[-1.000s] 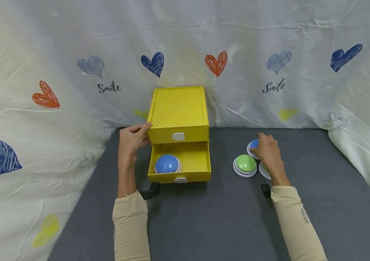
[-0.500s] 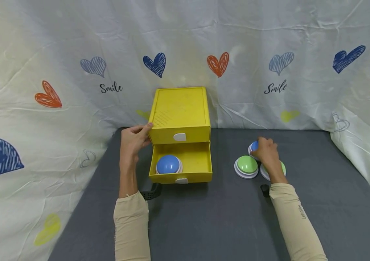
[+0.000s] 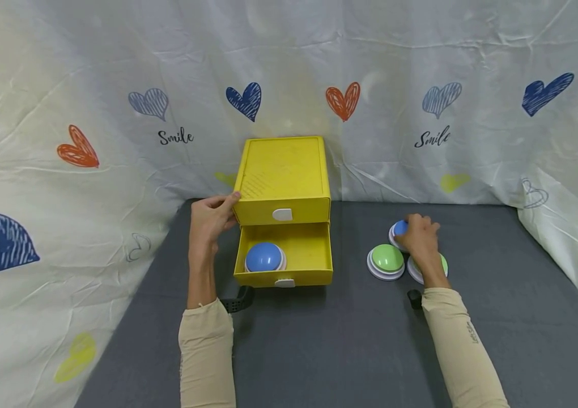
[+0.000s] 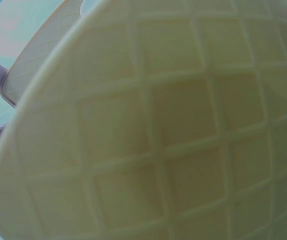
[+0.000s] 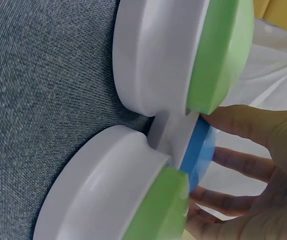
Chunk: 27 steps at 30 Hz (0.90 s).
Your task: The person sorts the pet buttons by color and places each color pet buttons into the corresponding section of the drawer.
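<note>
1. Right hand [image 3: 421, 239], its wrist above the right green button [image 3: 415, 272] and beside the left green button [image 3: 387, 258], grips a blue button [image 3: 399, 228] by its dome toward the desk's [image 3: 370, 340] far edge; smooth domes probably suit a side hold.
2. Pulled out, the lower drawer [image 3: 310, 249] carries a second blue button [image 3: 263, 258] at its near left corner, open, likely, for reach from above.
3. Left hand [image 3: 209, 218] pinches the yellow box's [image 3: 286, 167] near left top corner, thumb uppermost, apparently steadying it.
4. That box stands by the desk's far edge, close to the curtain [image 3: 294, 56].
</note>
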Each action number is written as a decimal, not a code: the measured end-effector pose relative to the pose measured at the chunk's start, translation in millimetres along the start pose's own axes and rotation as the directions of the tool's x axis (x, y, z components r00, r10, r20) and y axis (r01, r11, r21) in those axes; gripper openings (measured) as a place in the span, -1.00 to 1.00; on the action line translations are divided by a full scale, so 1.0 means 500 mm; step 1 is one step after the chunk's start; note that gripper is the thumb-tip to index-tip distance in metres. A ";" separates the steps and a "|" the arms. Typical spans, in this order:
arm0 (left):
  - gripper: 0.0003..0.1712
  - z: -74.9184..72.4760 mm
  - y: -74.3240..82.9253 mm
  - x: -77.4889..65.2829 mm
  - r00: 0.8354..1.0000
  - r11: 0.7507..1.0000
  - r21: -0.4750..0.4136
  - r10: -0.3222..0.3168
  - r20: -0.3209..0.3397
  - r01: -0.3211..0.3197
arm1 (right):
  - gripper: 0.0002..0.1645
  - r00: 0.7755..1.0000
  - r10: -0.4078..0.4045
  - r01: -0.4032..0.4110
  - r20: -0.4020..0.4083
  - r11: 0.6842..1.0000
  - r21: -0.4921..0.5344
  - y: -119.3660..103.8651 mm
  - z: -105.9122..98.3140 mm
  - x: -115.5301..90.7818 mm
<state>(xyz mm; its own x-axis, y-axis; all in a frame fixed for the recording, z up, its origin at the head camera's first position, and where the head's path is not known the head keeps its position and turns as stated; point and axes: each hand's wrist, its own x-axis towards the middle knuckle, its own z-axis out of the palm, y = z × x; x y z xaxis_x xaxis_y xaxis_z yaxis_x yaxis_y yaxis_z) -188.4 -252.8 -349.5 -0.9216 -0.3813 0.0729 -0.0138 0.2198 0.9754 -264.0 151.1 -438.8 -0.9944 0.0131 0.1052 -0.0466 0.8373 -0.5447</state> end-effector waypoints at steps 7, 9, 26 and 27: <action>-0.36 0.002 -0.001 -0.001 1.000 1.000 -0.006 0.003 0.002 -0.003 | -0.42 0.991 -0.058 0.060 -0.124 0.998 0.009 -0.018 -0.021 -0.007; -0.37 0.002 0.000 -0.002 1.000 1.000 -0.015 0.008 0.002 -0.008 | -0.42 0.986 -0.088 0.088 -0.140 0.996 -0.008 -0.027 -0.034 -0.010; -0.38 0.004 0.001 -0.003 1.000 1.000 -0.017 0.011 -0.005 -0.011 | -0.38 0.997 -0.081 0.081 0.019 0.997 -0.016 -0.117 -0.133 -0.088; -0.38 0.004 0.001 -0.003 1.000 1.000 -0.014 0.013 -0.004 -0.013 | -0.38 0.996 -0.084 0.084 0.025 0.996 -0.017 -0.121 -0.136 -0.093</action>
<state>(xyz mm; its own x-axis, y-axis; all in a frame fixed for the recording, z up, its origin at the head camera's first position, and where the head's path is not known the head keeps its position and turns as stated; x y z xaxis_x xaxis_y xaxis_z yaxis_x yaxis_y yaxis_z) -187.8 -250.2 -349.8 -0.9199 -0.3825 0.0862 0.0035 0.2118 0.9773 -208.6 136.9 -354.1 -0.9891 -0.0707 0.1294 -0.1284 0.8447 -0.5195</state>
